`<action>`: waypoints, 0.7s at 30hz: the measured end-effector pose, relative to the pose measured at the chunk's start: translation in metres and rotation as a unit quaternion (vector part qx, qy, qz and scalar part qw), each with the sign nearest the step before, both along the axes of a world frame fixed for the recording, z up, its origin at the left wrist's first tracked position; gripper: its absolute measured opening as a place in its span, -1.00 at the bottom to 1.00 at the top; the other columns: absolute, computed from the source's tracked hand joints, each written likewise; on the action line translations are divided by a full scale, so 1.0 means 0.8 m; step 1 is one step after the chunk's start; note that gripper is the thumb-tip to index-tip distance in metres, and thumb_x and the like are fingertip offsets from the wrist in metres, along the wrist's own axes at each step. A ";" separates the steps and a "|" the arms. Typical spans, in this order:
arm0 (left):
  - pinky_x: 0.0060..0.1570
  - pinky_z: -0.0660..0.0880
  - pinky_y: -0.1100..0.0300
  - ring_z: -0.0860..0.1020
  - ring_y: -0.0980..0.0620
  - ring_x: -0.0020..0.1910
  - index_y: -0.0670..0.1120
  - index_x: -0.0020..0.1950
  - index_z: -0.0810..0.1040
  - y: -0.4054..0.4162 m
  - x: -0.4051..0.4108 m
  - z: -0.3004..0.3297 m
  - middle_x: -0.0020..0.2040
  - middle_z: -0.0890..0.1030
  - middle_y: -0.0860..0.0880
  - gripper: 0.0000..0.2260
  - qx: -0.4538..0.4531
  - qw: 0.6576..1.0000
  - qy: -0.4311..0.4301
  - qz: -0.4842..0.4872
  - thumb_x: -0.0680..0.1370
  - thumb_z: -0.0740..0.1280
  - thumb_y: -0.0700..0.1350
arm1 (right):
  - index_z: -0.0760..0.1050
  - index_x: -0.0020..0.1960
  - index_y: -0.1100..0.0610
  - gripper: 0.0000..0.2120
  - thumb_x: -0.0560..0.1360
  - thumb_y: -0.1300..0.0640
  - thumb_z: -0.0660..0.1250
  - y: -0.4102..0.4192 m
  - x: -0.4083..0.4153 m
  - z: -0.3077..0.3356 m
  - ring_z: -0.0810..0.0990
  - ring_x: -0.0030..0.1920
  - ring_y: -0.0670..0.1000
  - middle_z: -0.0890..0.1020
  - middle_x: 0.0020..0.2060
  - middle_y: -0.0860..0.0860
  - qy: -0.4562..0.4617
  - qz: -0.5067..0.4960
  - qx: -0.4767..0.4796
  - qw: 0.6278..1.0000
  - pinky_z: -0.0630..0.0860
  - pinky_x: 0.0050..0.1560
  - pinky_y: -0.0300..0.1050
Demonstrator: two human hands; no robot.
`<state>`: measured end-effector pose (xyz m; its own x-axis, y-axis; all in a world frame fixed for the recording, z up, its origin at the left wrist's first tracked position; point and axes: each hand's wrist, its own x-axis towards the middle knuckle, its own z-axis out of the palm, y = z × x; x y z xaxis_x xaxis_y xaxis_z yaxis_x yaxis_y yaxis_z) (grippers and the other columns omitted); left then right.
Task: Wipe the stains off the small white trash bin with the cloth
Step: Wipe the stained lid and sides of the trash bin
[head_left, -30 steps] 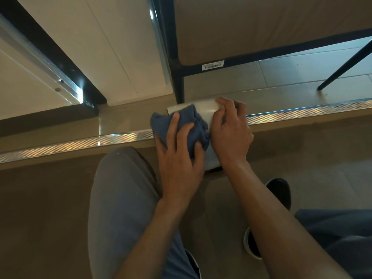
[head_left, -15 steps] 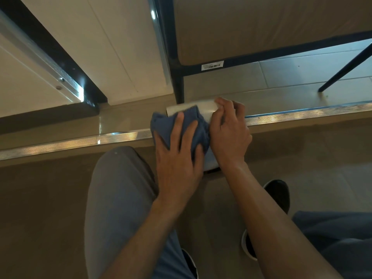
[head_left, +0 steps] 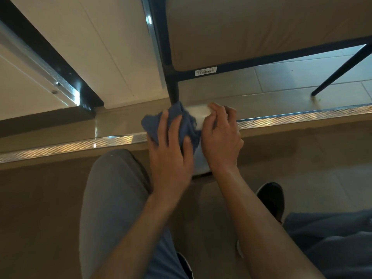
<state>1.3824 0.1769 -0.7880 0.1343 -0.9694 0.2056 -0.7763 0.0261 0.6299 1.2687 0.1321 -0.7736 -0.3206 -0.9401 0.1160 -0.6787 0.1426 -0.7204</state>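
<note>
Floor (head_left: 40, 208) fills the bottom of the view, tan, with a ribbed metal strip (head_left: 70, 147) running across it like a threshold. Beyond the strip: a dark-framed cushioned seat (head_left: 251, 31) with a barcode sticker (head_left: 206, 71) on its rail, and one slanted dark leg (head_left: 340, 70) on the grey tiles. My left knee in grey trousers (head_left: 112, 198) is low left, black shoe (head_left: 271, 200) to the right. Small white trash bin (head_left: 198, 115) sits on the floor straddling the metal strip, right at the base of the seat frame's corner post, mostly hidden under my hands. My right hand (head_left: 221, 141) is clamped over the bin's right side, fingers curled onto its top edge, steadying it. My left hand (head_left: 171, 156) is spread flat on the blue cloth (head_left: 153, 125), pressing it against the bin's left side and top; fingers extended, not fisted. Cloth is bunched, spilling past my fingertips toward the post. Stains: can't make any out on the visible white patch.
</note>
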 end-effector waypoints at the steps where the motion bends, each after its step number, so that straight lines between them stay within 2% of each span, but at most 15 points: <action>1: 0.44 0.34 -0.19 0.17 -0.13 0.59 0.00 0.58 0.27 0.021 -0.002 -0.008 0.66 0.14 -0.03 -0.56 0.001 1.000 0.008 -0.005 0.70 0.19 -0.02 | 0.45 0.36 -0.06 -0.71 0.70 0.01 0.10 0.000 0.000 0.000 0.56 0.22 0.08 0.45 0.34 0.00 0.001 0.000 -0.004 1.000 0.62 -0.01 0.16; 3: 0.44 0.34 -0.19 0.12 -0.10 0.62 0.04 0.60 0.23 0.039 0.000 -0.017 0.68 0.08 0.01 -0.54 0.004 1.000 0.013 -0.021 0.69 0.19 -0.02 | 0.46 0.36 -0.05 -0.71 0.70 0.01 0.11 -0.001 -0.001 -0.001 0.56 0.22 0.08 0.46 0.34 0.00 0.005 -0.001 -0.008 1.000 0.62 -0.02 0.14; 5: 0.39 0.37 -0.05 0.19 -0.08 0.59 0.08 0.57 0.25 0.020 0.008 -0.008 0.67 0.09 0.05 -0.55 0.011 0.999 0.041 -0.024 0.68 0.19 0.02 | 0.46 0.36 -0.05 -0.71 0.69 0.02 0.11 -0.003 -0.002 -0.002 0.56 0.22 0.09 0.46 0.34 0.01 0.008 0.000 -0.007 1.000 0.60 -0.02 0.07; 7: 0.29 0.43 0.04 0.34 -0.08 0.50 0.06 0.54 0.32 -0.022 0.018 0.009 0.62 0.21 0.03 -0.54 0.026 0.997 0.072 -0.014 0.64 0.15 0.09 | 0.45 0.37 -0.05 -0.71 0.69 0.01 0.11 -0.005 -0.001 -0.002 0.56 0.22 0.10 0.45 0.35 0.01 0.006 -0.001 -0.005 1.000 0.54 -0.04 0.00; 9: 0.23 0.46 0.02 0.47 -0.09 0.34 0.01 0.45 0.42 -0.072 0.028 0.021 0.44 0.43 -0.05 -0.54 0.057 0.994 0.089 0.012 0.59 0.14 0.12 | 0.44 0.36 -0.07 -0.71 0.69 0.01 0.10 -0.005 0.001 -0.002 0.55 0.22 0.10 0.44 0.35 0.00 0.002 -0.007 -0.002 1.000 0.50 -0.03 -0.01; 10: 0.19 0.45 0.03 0.50 -0.10 0.29 -0.01 0.42 0.46 -0.091 0.031 0.025 0.36 0.51 -0.07 -0.56 0.084 0.992 0.087 0.029 0.59 0.14 0.11 | 0.44 0.36 -0.07 -0.71 0.69 0.00 0.10 -0.004 0.002 -0.002 0.55 0.23 0.10 0.44 0.35 -0.01 0.000 -0.009 -0.001 1.000 0.51 -0.02 0.00; 12: 0.12 0.39 0.08 0.51 -0.14 0.27 -0.03 0.42 0.47 -0.102 0.030 0.026 0.32 0.54 -0.10 -0.62 0.103 0.991 0.070 0.046 0.64 0.17 0.05 | 0.43 0.36 -0.08 -0.71 0.69 0.00 0.10 -0.001 0.004 -0.003 0.55 0.23 0.10 0.43 0.35 -0.02 -0.006 -0.015 0.003 1.000 0.51 -0.01 0.01; 14: 0.18 0.41 0.09 0.48 -0.15 0.33 -0.06 0.48 0.41 -0.075 0.024 0.018 0.41 0.47 -0.11 -0.62 0.054 0.996 0.070 0.031 0.68 0.18 0.00 | 0.43 0.37 -0.07 -0.71 0.69 -0.01 0.09 0.000 0.003 -0.003 0.55 0.22 0.10 0.43 0.36 -0.01 -0.011 -0.016 0.006 1.000 0.53 -0.02 0.01; 17: 0.42 0.31 0.06 0.21 -0.09 0.59 0.04 0.62 0.19 0.001 0.011 -0.003 0.66 0.11 0.01 -0.51 0.013 0.997 0.074 0.003 0.69 0.17 0.02 | 0.43 0.37 -0.06 -0.70 0.70 -0.01 0.09 0.003 0.003 0.001 0.57 0.19 0.10 0.43 0.36 0.00 -0.009 -0.006 0.004 1.000 0.60 -0.04 0.05; 19: 0.44 0.22 0.06 0.09 -0.06 0.64 0.10 0.64 0.11 0.041 0.004 -0.017 0.68 -0.06 0.12 -0.46 0.017 0.999 0.048 -0.009 0.68 0.19 0.03 | 0.44 0.37 -0.05 -0.71 0.70 0.01 0.10 0.004 0.003 0.003 0.58 0.19 0.11 0.44 0.36 0.01 -0.010 -0.003 0.001 1.000 0.62 -0.03 0.12; 21: 0.44 0.19 0.06 0.06 -0.01 0.64 0.12 0.63 0.11 0.049 0.004 -0.020 0.67 -0.09 0.17 -0.46 0.017 0.999 0.041 -0.021 0.66 0.20 0.01 | 0.44 0.38 -0.04 -0.70 0.70 0.02 0.10 0.002 0.001 0.003 0.58 0.19 0.12 0.44 0.37 0.02 -0.009 -0.003 0.002 1.000 0.62 -0.02 0.16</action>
